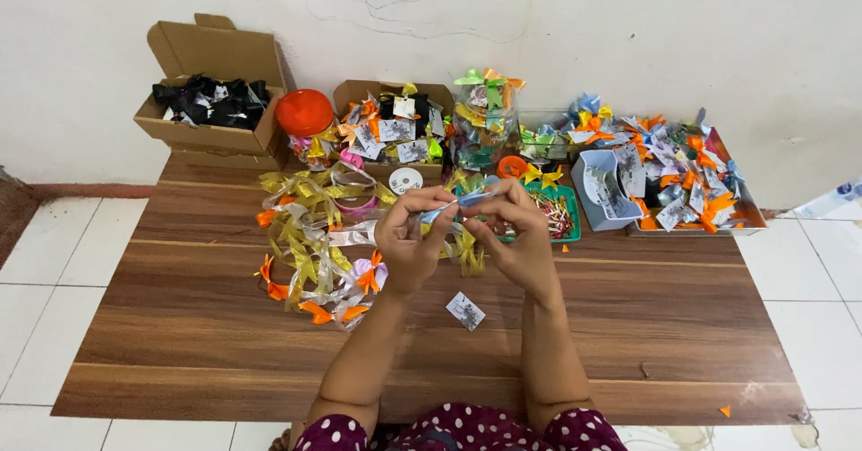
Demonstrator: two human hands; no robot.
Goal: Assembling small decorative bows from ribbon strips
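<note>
Ribbon (pixel 462 200), a thin pale-blue strip, is stretched between both hands just above the middle of the wooden table (pixel 180 325), in front of the person's chest. Left hand (pixel 409 240) pinches one end between thumb and fingertips, closed tight on it; right hand (pixel 516 236) does the same at the other end, its fingers curled narrowly around the strip. It looks very light, soft and limp, likely smooth and a little slippery, so it seems best held by a firm fingertip pinch near the ends or at a fold, where it can be creased without sliding; it would crumple easily rather than break. Just left of the hands lies a loose tangle of yellow, orange and clear ribbons (pixel 314 253) on the tabletop. A small printed card (pixel 465 311) lies on the wood below the hands, apart from them. Behind the hands sits a green tray (pixel 566 218) of small coloured bits. Along the wall stand a cardboard box of black bows (pixel 211 101), an orange lid (pixel 304 112), an open box of mixed bows and cards (pixel 395 132), a clear jar (pixel 480 114) and a flat tray of finished bows (pixel 682 182).
</note>
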